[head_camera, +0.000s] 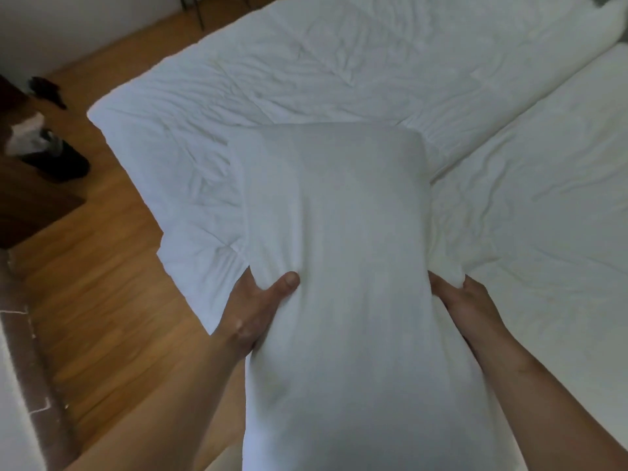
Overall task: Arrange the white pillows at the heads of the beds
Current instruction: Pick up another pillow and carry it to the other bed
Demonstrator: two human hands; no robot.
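i hold the white pillow (343, 253) lengthwise in front of me, above the near edge of the bed (238, 96). my left hand (258, 311) squeezes its left side, thumb pressed on top; my right hand (458, 300) grips the right side, fingers sunk in the fabric. a second bed (543, 198) lies just beside on the right. on the wooden floor (102, 283) at left stands dark furniture (30, 205) with dark things near it.
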